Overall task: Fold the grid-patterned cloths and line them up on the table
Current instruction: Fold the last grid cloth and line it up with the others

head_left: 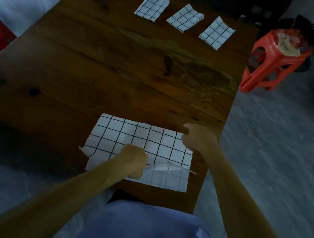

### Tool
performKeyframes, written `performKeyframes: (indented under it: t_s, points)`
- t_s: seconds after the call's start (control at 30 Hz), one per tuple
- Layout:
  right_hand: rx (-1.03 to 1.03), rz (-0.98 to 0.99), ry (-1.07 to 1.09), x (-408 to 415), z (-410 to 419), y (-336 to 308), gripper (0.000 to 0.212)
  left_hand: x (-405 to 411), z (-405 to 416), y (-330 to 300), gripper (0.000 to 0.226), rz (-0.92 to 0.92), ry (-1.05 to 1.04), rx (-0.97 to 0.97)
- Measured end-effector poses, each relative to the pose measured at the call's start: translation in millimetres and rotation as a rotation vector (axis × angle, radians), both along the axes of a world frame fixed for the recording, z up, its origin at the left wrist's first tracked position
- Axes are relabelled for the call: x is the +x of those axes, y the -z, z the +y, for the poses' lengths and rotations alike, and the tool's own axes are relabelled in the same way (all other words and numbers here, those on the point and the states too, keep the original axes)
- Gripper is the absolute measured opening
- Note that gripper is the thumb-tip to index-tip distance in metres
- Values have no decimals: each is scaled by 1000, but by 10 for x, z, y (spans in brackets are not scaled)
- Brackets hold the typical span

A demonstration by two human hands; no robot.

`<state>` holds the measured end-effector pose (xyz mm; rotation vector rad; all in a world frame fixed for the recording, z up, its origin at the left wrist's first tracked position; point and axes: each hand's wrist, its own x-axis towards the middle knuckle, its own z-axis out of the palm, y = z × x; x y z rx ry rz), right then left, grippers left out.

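Closest to the camera is the person's blue garment (139, 228), and from it two bare forearms reach forward over the near edge of the wooden table (100, 63).

On the near part of the table lies an open grid-patterned cloth (130, 135), white with dark lines. It is mostly flat, but its near edge is wrinkled and partly lifted. The left hand (133, 160) is on the near middle of this cloth, with its fingers curled, and it grips a raised fold of the fabric. The right hand (198, 139) is at the far right corner of the same cloth. Its fingers are bent downward onto the corner and seem to pinch it, but this part is blurred, so I cannot tell for certain if the fabric is between the fingers.

At the far end of the table, three folded cloths lie in a row, apart from each other: the left folded cloth (151, 7), the middle folded cloth (185, 17) and the right folded cloth (216, 33). They are well apart from the open cloth.

To the right of the table, on the grey floor (266, 151), stands a red plastic stool (272, 61).
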<state>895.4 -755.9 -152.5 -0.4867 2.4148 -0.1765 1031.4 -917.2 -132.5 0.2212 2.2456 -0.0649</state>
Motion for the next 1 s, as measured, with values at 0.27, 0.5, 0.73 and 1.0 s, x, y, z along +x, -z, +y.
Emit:
performKeyframes:
  t_s: [0.27,0.5,0.73,1.0]
  points:
    - [-209,-37,-119,572,-332,527,63,84,-178,130,66,-183,-456,209]
    - [-170,-20,-124,864,-318,593,61,-51,-384,701,59,456,-538,70]
    - [-268,171,54,865,-505,607,51,120,-422,1228,75,467,-401,128]
    - [-137,197,44,818,-694,827,62,90,-819,1262,62,556,-350,220]
